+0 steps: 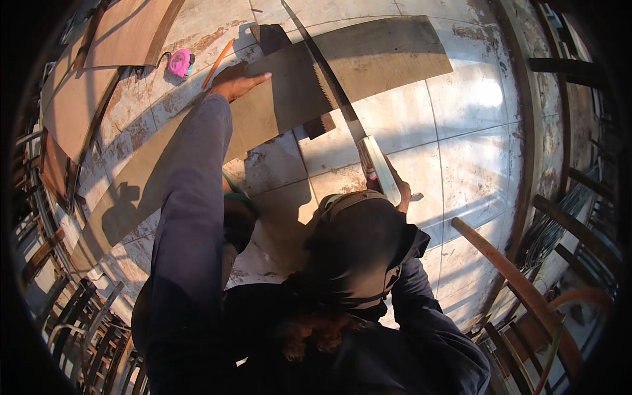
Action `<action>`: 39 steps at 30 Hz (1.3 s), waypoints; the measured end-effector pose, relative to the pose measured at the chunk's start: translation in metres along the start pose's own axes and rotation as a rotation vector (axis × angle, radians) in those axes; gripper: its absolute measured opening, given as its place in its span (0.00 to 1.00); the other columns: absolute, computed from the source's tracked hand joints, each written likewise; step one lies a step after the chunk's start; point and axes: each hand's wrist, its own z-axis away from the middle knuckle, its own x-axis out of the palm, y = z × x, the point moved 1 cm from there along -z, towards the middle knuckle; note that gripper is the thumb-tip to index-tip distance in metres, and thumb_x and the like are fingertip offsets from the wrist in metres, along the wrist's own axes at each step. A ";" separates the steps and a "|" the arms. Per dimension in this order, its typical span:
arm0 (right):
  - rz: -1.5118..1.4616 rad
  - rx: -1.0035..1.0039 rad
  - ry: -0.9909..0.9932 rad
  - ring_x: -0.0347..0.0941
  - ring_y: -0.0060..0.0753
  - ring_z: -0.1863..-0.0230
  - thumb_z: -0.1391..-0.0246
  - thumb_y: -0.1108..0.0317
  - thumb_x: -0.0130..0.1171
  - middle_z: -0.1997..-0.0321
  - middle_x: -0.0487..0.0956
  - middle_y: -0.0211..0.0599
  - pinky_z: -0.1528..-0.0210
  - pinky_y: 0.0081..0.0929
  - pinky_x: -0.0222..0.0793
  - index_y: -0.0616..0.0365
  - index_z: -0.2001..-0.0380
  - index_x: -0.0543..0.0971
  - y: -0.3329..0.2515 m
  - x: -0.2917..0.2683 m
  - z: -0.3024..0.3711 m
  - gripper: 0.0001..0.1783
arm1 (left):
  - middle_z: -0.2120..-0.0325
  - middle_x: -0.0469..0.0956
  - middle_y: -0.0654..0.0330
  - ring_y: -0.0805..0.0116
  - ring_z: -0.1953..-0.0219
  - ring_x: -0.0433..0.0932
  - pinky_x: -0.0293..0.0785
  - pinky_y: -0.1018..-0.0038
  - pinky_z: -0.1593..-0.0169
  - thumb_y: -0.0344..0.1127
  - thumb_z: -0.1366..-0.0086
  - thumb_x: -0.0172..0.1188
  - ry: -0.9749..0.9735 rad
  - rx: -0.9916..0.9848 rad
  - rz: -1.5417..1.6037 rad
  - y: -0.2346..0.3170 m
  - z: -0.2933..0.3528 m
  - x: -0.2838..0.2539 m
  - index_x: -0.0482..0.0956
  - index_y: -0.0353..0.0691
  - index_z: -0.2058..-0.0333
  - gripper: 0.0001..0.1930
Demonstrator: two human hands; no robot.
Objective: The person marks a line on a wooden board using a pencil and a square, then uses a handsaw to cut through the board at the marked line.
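Taking the long board (276,99) as the landmark: its upper face is crossed by the saw (329,85), whose blade lies slantwise over it, so passage along the board is blocked there. The left end of the board's top is taken up by the left hand (237,80), pressed flat. Just beyond that end, a pink tape measure (179,62) and an orange pencil (217,62) lie on the tiled floor (474,118). To the right of the board, open tiles are left free. Below the board, the saw handle is gripped by the right hand (395,187). Further left, stacked plywood sheets (125,29) narrow the way.
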 end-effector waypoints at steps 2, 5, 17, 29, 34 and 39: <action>0.039 0.010 -0.028 0.77 0.22 0.69 0.51 0.64 0.68 0.68 0.83 0.37 0.64 0.24 0.73 0.57 0.41 0.73 0.006 -0.010 0.006 0.32 | 0.40 0.68 0.47 0.52 0.37 0.65 0.56 0.59 0.35 0.78 0.50 0.54 -0.084 -0.021 -0.032 0.014 0.003 0.002 0.71 0.39 0.40 0.51; 0.004 -0.030 -0.084 0.79 0.30 0.66 0.48 0.70 0.60 0.64 0.83 0.51 0.61 0.26 0.73 0.63 0.40 0.70 0.008 -0.011 0.018 0.30 | 0.41 0.69 0.47 0.52 0.38 0.66 0.57 0.60 0.36 0.81 0.49 0.48 -0.095 -0.022 -0.138 0.015 0.010 0.001 0.74 0.40 0.42 0.51; -0.043 -0.112 -0.058 0.76 0.26 0.55 0.46 0.66 0.63 0.50 0.80 0.49 0.52 0.26 0.70 0.63 0.39 0.69 0.010 -0.029 0.047 0.32 | 0.40 0.68 0.45 0.49 0.36 0.64 0.57 0.56 0.36 0.86 0.55 0.45 -0.129 -0.100 -0.304 0.006 0.004 0.000 0.74 0.41 0.43 0.56; 0.100 -0.083 -0.138 0.81 0.32 0.58 0.48 0.72 0.60 0.55 0.82 0.52 0.58 0.27 0.74 0.59 0.38 0.68 0.006 -0.043 0.055 0.32 | 0.49 0.77 0.55 0.59 0.46 0.74 0.70 0.65 0.45 0.65 0.51 0.68 -0.008 0.120 0.103 -0.010 -0.006 0.000 0.76 0.41 0.46 0.40; 0.124 -0.308 -0.058 0.81 0.33 0.56 0.46 0.72 0.57 0.56 0.82 0.52 0.58 0.26 0.74 0.59 0.39 0.69 0.014 -0.049 0.066 0.30 | 0.51 0.78 0.55 0.60 0.49 0.76 0.71 0.66 0.48 0.63 0.51 0.70 -0.050 0.110 0.212 0.007 0.003 0.001 0.76 0.40 0.46 0.40; 0.141 0.006 -0.143 0.77 0.39 0.50 0.46 0.65 0.60 0.51 0.79 0.51 0.46 0.34 0.69 0.62 0.41 0.71 0.014 -0.058 0.085 0.29 | 0.50 0.78 0.54 0.58 0.49 0.76 0.70 0.65 0.45 0.59 0.53 0.73 -0.041 0.131 0.233 -0.005 -0.003 -0.002 0.76 0.40 0.47 0.39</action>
